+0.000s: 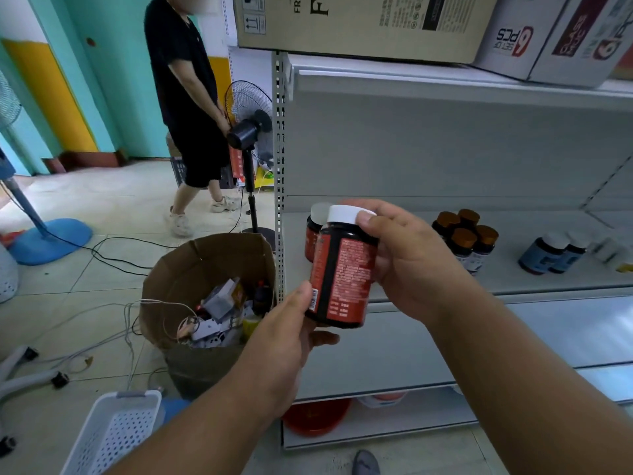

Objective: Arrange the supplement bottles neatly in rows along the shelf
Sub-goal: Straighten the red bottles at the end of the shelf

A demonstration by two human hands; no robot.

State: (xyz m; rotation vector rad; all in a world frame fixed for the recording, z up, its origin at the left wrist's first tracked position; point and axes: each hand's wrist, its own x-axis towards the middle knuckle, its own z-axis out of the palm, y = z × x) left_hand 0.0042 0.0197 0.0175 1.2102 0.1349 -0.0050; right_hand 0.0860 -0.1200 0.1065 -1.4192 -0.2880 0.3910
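I hold a dark supplement bottle with a red label and white cap (342,269) in front of the grey shelf (513,282), near its left end. My right hand (407,258) grips its cap and upper side. My left hand (291,337) supports its bottom edge. Behind it a second red-label bottle (312,231) stands on the shelf. Further right stand several brown-capped bottles (466,234) in a cluster, then two blue-label bottles (551,252), then blurred white items (613,252).
A brown paper bag (205,269) full of boxes and cables stands on the floor left of the shelf. A white perforated basket (113,433) sits at bottom left. A person in black (191,108) stands by a black fan (250,132). Cartons (376,25) rest on the upper shelf.
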